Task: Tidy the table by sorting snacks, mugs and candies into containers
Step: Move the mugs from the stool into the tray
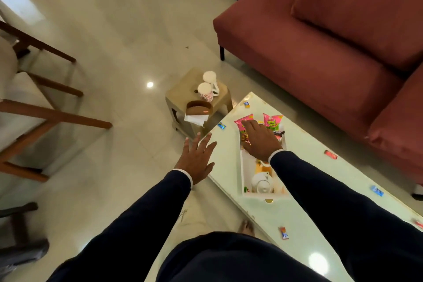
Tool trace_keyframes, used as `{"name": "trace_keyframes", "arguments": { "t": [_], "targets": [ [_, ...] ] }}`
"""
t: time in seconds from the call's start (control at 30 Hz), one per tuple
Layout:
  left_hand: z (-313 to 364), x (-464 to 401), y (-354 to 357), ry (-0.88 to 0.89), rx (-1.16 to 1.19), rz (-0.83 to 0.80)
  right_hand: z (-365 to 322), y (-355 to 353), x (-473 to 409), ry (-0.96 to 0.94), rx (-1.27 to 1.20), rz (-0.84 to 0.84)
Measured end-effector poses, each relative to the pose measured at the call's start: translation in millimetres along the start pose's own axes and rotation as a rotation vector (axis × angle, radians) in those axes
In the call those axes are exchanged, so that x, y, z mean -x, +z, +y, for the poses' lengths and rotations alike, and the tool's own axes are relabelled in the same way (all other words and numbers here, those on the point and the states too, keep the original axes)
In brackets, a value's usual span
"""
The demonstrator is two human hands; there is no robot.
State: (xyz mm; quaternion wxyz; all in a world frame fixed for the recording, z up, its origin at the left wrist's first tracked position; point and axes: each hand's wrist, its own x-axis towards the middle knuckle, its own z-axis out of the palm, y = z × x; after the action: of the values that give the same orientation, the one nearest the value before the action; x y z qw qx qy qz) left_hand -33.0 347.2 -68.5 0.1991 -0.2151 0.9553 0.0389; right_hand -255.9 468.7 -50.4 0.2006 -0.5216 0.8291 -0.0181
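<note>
A white tray [242,174] lies on the pale table [304,192]. Two pink snack packets [245,120] [272,120] stand at its far end, and a white teapot [261,182] sits at its near end. My right hand [261,139] rests palm down over the snack end of the tray, fingers on the left packet; whether it grips is unclear. My left hand [197,158] hovers spread open past the table's left edge, holding nothing. Two white mugs [205,91] [210,76] stand on a beige stool [183,91]. Wrapped candies [221,125] [331,154] [283,233] lie scattered on the table.
A brown napkin holder [198,108] with white napkins sits on the stool's near edge. A red sofa [320,48] runs along the table's far side. Wooden chair legs [52,117] stand at the left on the glossy tiled floor. More candies [377,190] [246,104] lie near the table's edges.
</note>
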Motion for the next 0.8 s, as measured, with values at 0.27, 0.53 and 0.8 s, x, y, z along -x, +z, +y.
{"name": "trace_keyframes", "arguments": {
  "t": [0.27,0.53,0.8],
  "targets": [
    [-123,-160,-31,0.207,0.015,-0.1,-9,-15,-159,0.219,0.025,0.008],
    [-216,-344,-9,0.059,0.289,-0.084,-4,9,-345,0.36,-0.018,-0.04],
    [-223,-440,57,-0.118,0.72,-0.121,-20,60,-510,0.412,-0.378,0.011]
  ]
}}
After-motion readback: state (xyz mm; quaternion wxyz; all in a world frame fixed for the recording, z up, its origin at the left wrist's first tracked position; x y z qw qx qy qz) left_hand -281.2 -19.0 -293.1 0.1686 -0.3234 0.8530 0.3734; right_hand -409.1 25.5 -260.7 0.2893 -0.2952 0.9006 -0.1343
